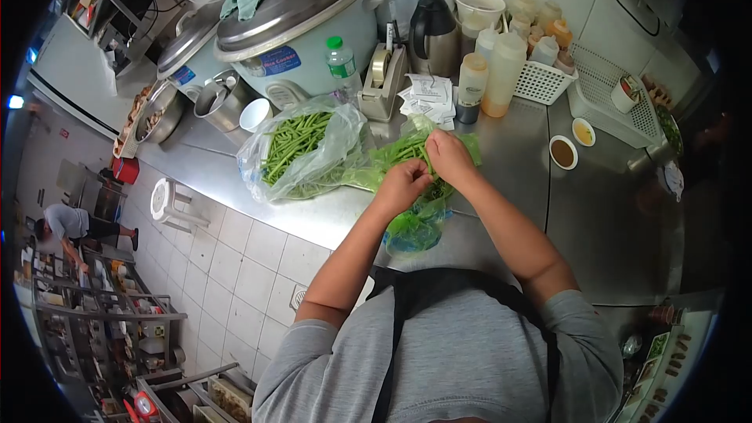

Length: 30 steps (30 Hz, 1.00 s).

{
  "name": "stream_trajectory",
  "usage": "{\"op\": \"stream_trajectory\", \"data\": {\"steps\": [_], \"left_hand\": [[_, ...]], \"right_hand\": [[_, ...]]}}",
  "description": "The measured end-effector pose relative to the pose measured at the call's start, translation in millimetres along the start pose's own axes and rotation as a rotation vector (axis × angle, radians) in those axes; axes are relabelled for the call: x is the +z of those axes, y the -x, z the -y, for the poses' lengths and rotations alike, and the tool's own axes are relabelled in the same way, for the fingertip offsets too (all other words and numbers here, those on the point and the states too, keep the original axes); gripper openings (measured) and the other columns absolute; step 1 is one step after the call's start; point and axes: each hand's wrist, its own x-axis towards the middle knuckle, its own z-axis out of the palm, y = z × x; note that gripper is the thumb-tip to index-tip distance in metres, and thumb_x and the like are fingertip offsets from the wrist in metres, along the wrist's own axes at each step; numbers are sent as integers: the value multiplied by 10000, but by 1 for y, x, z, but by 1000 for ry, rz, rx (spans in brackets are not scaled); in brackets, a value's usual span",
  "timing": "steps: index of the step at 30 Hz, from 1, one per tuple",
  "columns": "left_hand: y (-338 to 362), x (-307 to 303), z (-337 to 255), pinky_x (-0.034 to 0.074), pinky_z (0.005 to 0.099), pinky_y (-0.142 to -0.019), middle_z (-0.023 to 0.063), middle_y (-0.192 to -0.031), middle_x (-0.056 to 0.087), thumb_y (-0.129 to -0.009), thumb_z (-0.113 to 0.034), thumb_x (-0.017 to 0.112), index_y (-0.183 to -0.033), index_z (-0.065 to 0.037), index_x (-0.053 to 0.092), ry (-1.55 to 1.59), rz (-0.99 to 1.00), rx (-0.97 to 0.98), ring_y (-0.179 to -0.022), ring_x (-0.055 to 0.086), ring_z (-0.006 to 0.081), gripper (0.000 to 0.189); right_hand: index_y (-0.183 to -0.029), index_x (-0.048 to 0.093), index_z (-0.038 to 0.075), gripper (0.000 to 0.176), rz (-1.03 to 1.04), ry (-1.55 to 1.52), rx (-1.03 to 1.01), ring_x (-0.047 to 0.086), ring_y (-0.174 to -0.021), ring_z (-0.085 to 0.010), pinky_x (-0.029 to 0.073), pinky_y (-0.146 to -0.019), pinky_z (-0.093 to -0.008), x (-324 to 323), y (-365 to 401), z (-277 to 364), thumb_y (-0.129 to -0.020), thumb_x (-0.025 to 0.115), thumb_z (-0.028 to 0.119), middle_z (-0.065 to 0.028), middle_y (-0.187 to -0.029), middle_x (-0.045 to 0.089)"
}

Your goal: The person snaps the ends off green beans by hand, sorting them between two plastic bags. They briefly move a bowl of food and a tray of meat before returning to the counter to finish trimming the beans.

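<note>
My left hand [406, 186] and my right hand [452, 157] are close together above a spread green plastic bag [411, 231] on the steel counter. The fingers of both are bent and pinched on green beans; how many is too small to tell. More green beans [403, 152] lie on the bag beneath and behind my hands, partly hidden by them. Left of my left hand, a clear plastic bag [345, 149] stands open, filled with long whole green beans [294, 145].
Behind stand rice cookers [294, 23], a tape dispenser [384, 82], a thermos jug [433, 35], squeeze bottles [505, 70] and white baskets [615, 98]. Two sauce bowls [563, 153] sit at right. A white stool [176, 202] and another person [69, 223] are at left.
</note>
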Motion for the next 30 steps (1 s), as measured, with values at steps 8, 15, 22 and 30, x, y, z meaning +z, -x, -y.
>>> {"op": "stream_trajectory", "data": {"steps": [8, 15, 22, 30], "left_hand": [[-16, -30, 10, 403, 205, -529, 32, -729, 551, -820, -102, 490, -823, -51, 478, 725, -353, -189, -584, 508, 90, 53], [-18, -28, 6, 424, 226, -573, 48, -786, 557, -818, -95, 479, -841, -58, 464, 792, -410, -148, -624, 526, 104, 46], [-12, -5, 10, 444, 278, -649, 83, -737, 547, -830, -145, 439, -824, -50, 440, 645, -403, -25, -640, 542, 165, 95], [-24, 10, 59, 431, 374, -579, 170, -689, 561, -756, -164, 515, -768, 13, 482, -372, -374, -27, -645, 556, 322, 181]], "right_hand": [[-744, 575, -10, 281, 458, -233, 354, 562, -572, -226, 422, -533, -332, -2, 12, -24, -767, 534, 268, -142, -648, 577], [-802, 555, -4, 218, 448, -414, 223, 536, -550, -190, 417, -526, -311, -4, 16, -1, -771, 528, 211, -114, -632, 555], [-728, 513, 3, 188, 241, -147, 244, 532, -647, -355, 418, -585, -409, 6, 5, -7, -775, 458, 177, -197, -715, 550], [-699, 596, 61, 285, 359, 331, 267, 578, -661, -294, 447, -582, -405, -12, 12, -7, -688, 601, 346, -137, -681, 586]]}}
